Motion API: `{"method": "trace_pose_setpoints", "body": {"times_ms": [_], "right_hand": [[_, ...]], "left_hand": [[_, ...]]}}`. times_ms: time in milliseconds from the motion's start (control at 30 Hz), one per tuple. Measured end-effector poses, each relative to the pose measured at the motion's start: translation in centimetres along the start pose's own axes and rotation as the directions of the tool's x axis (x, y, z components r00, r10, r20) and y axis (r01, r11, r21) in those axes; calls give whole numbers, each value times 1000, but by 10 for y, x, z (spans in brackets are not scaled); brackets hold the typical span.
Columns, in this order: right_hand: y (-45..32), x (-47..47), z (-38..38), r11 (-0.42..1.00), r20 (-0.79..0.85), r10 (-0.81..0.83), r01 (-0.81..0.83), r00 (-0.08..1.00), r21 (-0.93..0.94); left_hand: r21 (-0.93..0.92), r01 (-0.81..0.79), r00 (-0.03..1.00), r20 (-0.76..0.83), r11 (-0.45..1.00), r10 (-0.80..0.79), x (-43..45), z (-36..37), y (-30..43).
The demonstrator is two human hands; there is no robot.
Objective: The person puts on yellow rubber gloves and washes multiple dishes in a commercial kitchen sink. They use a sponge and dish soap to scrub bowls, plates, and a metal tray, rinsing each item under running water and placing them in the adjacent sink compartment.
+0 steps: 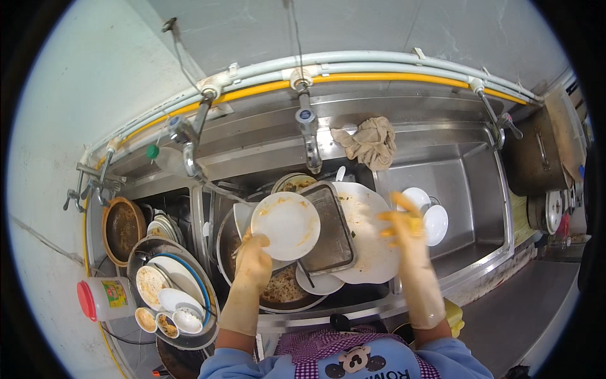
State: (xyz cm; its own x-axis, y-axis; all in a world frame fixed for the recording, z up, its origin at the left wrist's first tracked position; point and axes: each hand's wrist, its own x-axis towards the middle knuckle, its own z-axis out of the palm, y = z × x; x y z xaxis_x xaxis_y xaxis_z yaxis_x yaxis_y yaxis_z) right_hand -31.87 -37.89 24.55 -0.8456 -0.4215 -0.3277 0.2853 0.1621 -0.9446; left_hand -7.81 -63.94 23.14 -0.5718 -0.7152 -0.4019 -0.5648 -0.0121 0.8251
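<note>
My left hand [253, 259], in a cream rubber glove, grips the lower left edge of a round white plate [285, 227] with orange sauce smears. My right hand [408, 230], gloved too and blurred by motion, has its orange-tinted fingers spread over the right edge of a large white platter [367, 237]; I see nothing held in it. Under the held plate lie a rectangular metal tray [331, 237] and a pan of rice scraps [284, 286]. A small white dish [317, 283] with a dark stick across it sits beside the pan. Two white dishes [435, 225] lie in the right basin, near my right hand.
Faucets [307, 137] overhang the middle basin. A beige cloth [371, 142] lies on the back ledge. At left, a large metal bowl [208, 327] holds stacked dirty dishes beside a red-lidded plastic jar [109, 298]. A tall metal pot [532, 156] stands at far right.
</note>
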Motion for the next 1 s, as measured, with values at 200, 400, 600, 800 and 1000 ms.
{"method": "trace_pose_setpoints", "body": {"times_ms": [200,400,600,800,1000], "right_hand": [[-12,-4,168,683,499,-314,557,808,-472],[28,-8,205,316,787,-504,924,357,-217],[43,-1,220,893,781,-181,432,598,-124],[13,4,198,436,875,-214,844,434,-312],[-30,17,242,169,927,-219,947,305,-272]], "left_hand": [[-80,-205,979,-27,976,203,-21,3,18],[-254,-320,942,21,913,336,-23,-19,11],[41,-433,901,25,901,432,-22,-31,0],[109,-193,977,-69,975,201,-22,-39,-15],[-241,234,972,88,942,-219,5,-29,8]]}}
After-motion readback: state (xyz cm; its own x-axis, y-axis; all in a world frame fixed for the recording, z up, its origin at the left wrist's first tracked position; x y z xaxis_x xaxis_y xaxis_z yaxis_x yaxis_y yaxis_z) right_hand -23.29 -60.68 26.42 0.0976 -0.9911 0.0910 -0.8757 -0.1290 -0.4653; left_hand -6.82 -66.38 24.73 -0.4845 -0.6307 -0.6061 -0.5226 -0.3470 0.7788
